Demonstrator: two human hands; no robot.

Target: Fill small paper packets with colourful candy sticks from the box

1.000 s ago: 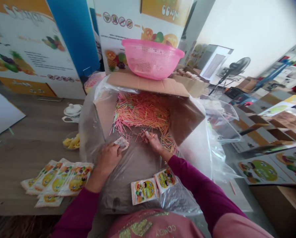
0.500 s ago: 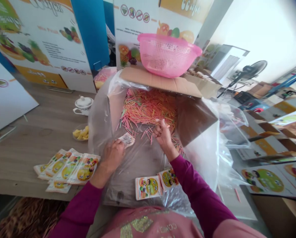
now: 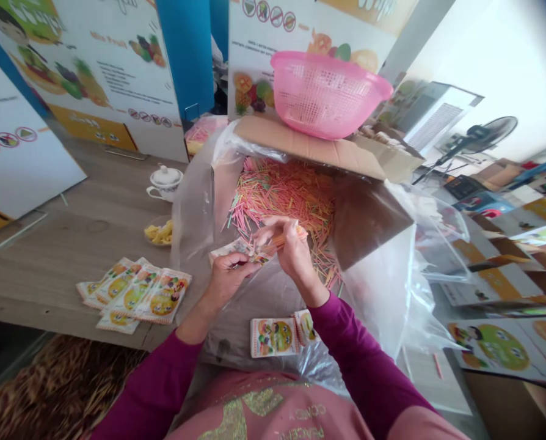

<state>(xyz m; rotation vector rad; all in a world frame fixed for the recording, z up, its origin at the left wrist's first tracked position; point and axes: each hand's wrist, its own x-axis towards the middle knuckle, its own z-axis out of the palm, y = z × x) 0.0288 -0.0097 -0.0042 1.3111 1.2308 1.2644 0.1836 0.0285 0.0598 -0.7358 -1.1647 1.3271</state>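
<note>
My left hand (image 3: 226,276) pinches a small printed packet (image 3: 236,249) over the plastic-lined cardboard box (image 3: 360,214). My right hand (image 3: 287,249) is closed on a small bunch of coloured sticks (image 3: 287,237), its tips meeting the packet's mouth. Behind both hands, a heap of pink, orange and green sticks (image 3: 287,190) fills the box. Two packets (image 3: 276,335) lie on the plastic near my body. A fanned row of packets (image 3: 138,292) rests on the wooden table (image 3: 62,256) to the left.
A pink basket (image 3: 328,91) sits on the box's rear flap. A white lidded cup (image 3: 165,182) and a small dish of yellow pieces (image 3: 159,232) stand left of the box. Printed boards lean behind; flat printed cartons and a fan (image 3: 488,131) are at right.
My right hand picked sticks from the heap and brought them to the packet. My left hand lifted the packet to meet it. The camera view shifted left.
</note>
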